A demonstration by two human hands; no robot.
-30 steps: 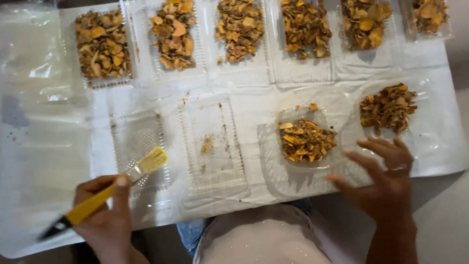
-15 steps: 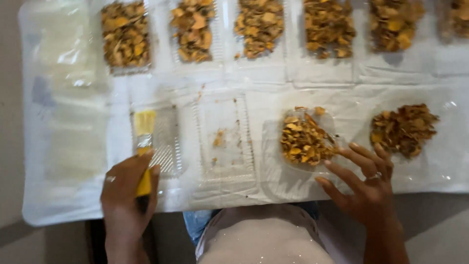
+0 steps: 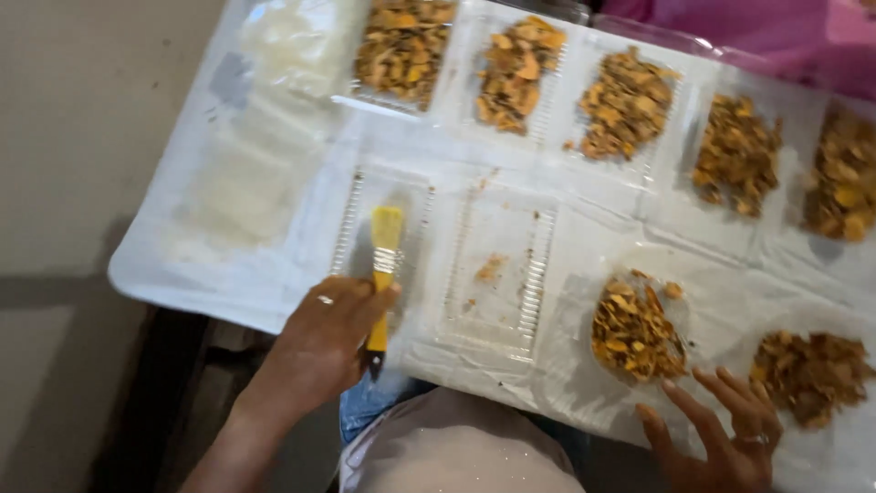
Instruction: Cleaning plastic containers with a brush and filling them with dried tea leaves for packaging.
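My left hand (image 3: 321, 343) grips a yellow-handled paintbrush (image 3: 382, 274), its pale bristles resting in an empty clear plastic tray (image 3: 351, 228) on the near left of the table. Beside it lies a second clear tray (image 3: 511, 283) with a few orange crumbs. My right hand (image 3: 725, 429), fingers spread and a ring on one finger, lies flat on the white sheet just below a round clear container (image 3: 589, 361) holding a heap of dried orange-brown pieces (image 3: 634, 333). Another heap of dried pieces (image 3: 812, 370) sits to its right.
Along the far side stand several clear trays filled with dried orange-brown pieces (image 3: 625, 105). A stack of empty clear trays (image 3: 292, 36) lies at the far left. A white plastic sheet (image 3: 182, 265) covers the table; a pink cloth (image 3: 730, 36) shows beyond it.
The view has swung left and tilted. My left hand turned the brush upright and set its bristles in the empty tray. My right hand stays spread near the round container.
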